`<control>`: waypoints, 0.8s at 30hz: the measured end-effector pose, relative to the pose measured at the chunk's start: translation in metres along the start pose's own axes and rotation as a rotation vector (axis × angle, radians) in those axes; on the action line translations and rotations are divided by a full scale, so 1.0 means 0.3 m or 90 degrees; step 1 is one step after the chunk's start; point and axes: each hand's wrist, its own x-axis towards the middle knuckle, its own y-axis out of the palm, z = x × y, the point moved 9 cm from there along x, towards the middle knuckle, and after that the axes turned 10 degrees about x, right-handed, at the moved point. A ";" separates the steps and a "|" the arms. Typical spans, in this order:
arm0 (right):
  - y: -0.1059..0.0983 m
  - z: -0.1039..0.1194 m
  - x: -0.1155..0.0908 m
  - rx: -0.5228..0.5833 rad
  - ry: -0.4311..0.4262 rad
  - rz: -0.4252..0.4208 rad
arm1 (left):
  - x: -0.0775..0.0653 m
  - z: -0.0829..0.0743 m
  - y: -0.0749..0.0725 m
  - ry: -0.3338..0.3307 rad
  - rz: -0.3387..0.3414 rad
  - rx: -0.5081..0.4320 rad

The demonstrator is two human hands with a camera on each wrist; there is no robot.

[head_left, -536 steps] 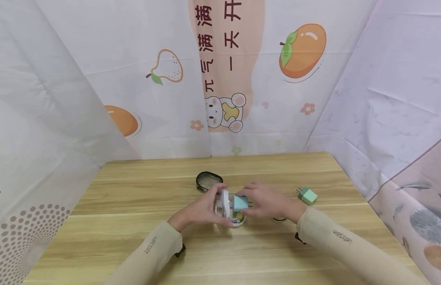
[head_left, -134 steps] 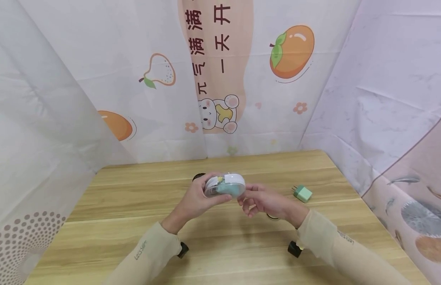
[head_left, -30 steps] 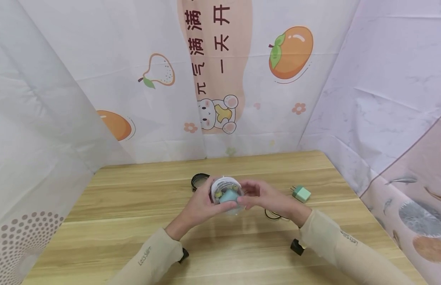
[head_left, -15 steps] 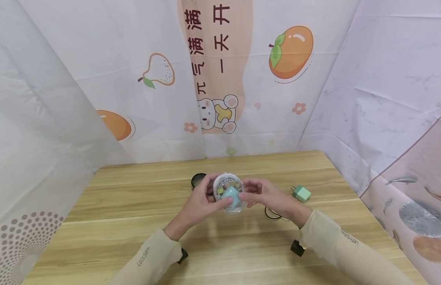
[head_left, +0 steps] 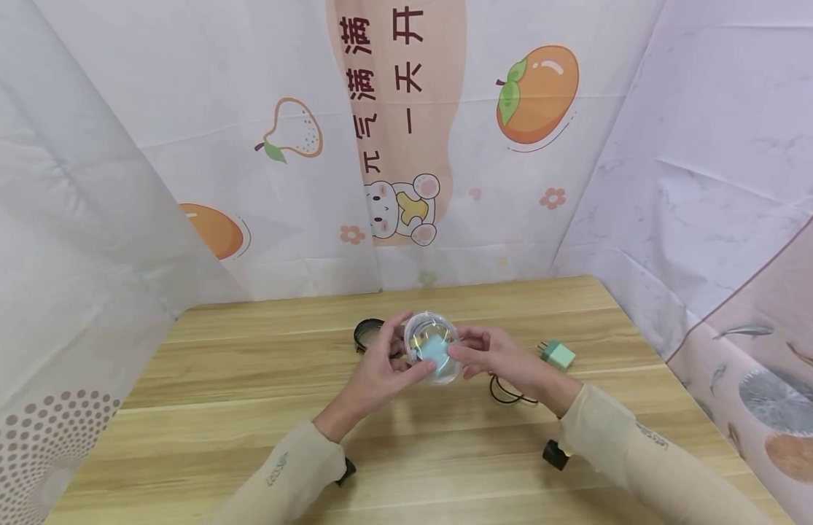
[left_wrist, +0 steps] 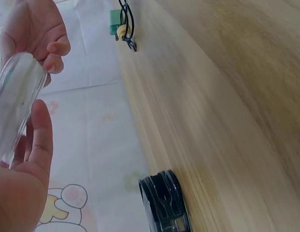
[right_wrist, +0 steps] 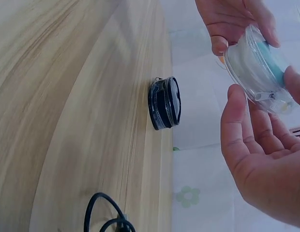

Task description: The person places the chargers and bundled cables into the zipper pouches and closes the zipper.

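Observation:
A round clear zip pouch (head_left: 446,372) with a white edge is held above the table by both hands. Inside it lie a light blue charger plug (head_left: 435,350) and a coiled white cable. My left hand (head_left: 378,372) grips the pouch's left side, thumb on the clear front and fingers behind. On the right side my right hand (head_left: 504,359) pinches it, thumb on the front. The right wrist view shows a zipper pull (right_wrist: 263,96) hanging at the pouch's edge, which looks closed there. The left wrist view shows its pale side wall (left_wrist: 17,104).
Behind my left hand stands a black-rimmed clear pouch (head_left: 367,332) on the wooden table (head_left: 249,408). A green charger plug (head_left: 558,355) lies to the right. Beside my right wrist is a thin black cable (head_left: 504,396). Printed cloth (head_left: 281,262) hangs behind the table.
Earlier the pouch was open with the blue plug at its mouth; now the plug is inside. Over the last second the pouch has tipped its clear face toward me and risen slightly right.

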 end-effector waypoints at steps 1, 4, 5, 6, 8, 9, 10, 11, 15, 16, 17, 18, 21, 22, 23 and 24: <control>-0.005 0.000 0.000 0.001 0.000 -0.003 | 0.004 -0.001 0.004 0.004 -0.003 0.000; -0.019 -0.003 -0.001 0.008 0.001 -0.012 | 0.013 -0.005 0.014 0.013 -0.023 0.001; -0.023 -0.003 -0.001 0.011 0.001 -0.015 | 0.016 -0.006 0.017 0.015 -0.030 0.003; -0.028 -0.005 -0.001 0.012 0.002 -0.019 | 0.019 -0.007 0.021 0.018 -0.038 0.007; -0.042 -0.009 0.001 0.016 0.006 -0.036 | 0.023 -0.011 0.028 0.023 -0.056 0.014; -0.051 -0.011 0.000 0.020 0.008 -0.047 | 0.026 -0.012 0.034 0.023 -0.061 0.018; -0.060 -0.013 0.000 0.024 0.011 -0.058 | 0.029 -0.014 0.041 0.025 -0.066 0.022; -0.068 -0.014 0.001 0.028 0.011 -0.067 | 0.033 -0.016 0.048 0.029 -0.069 0.025; -0.098 -0.014 -0.001 0.036 0.003 -0.101 | 0.050 -0.026 0.079 0.051 -0.075 0.039; -0.102 -0.013 -0.001 0.037 -0.001 -0.102 | 0.054 -0.027 0.087 0.057 -0.075 0.046; -0.108 -0.014 -0.001 0.036 -0.004 -0.107 | 0.058 -0.026 0.096 0.061 -0.075 0.052; -0.112 -0.016 -0.002 0.036 -0.007 -0.111 | 0.062 -0.024 0.105 0.064 -0.073 0.056; -0.130 -0.024 -0.003 0.029 -0.008 -0.121 | 0.074 -0.011 0.130 0.061 -0.066 0.061; -0.137 -0.027 -0.004 0.023 -0.008 -0.124 | 0.080 -0.007 0.138 0.058 -0.065 0.056; -0.145 -0.031 -0.004 0.016 -0.005 -0.131 | 0.086 -0.003 0.145 0.056 -0.063 0.053; -0.152 -0.033 -0.005 0.008 -0.002 -0.133 | 0.093 0.000 0.151 0.055 -0.063 0.049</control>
